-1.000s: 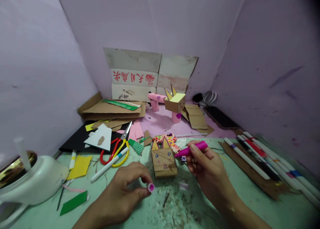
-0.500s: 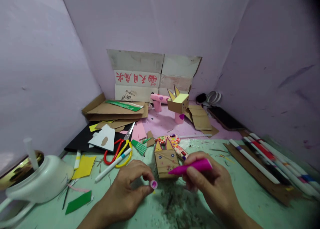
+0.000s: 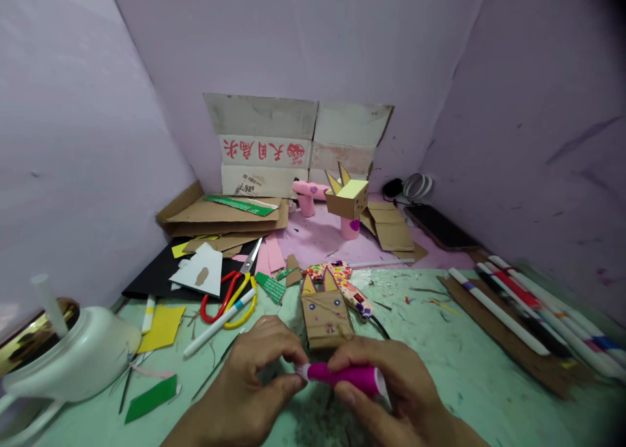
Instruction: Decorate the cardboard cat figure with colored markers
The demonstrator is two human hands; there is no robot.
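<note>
1. The left hand (image 3: 259, 369), low and left of centre in the frame, is curled, thumb and index finger nearly closed in a pinch on a small pale marker cap (image 3: 302, 373), partly hidden by the fingertips.
2. The right hand (image 3: 396, 385), lower right of centre, is closed around a magenta marker (image 3: 355, 376), with the thumb on the near side and the fingers over the top. The marker lies roughly level, its narrow end pointing left.
3. That narrow end meets the cap at the lower centre of the frame; how deeply they are joined cannot be told.
4. Just above the marker, a cardboard animal head (image 3: 325, 317) with pointed yellow ears and a drawn face rests on the green desk (image 3: 440, 375), and neither hand appears to grip it.
5. The step in hand looks like fitting cap and marker together. The next move, as judged here, calls for both held in line and a firm, straight push.
6. Nearby, red-and-yellow-handled scissors (image 3: 239, 279) and a blue-banded white marker (image 3: 220, 324) lie left of the head; a floral corded tool (image 3: 356, 300), perhaps a glue gun, lies just behind it.
</note>
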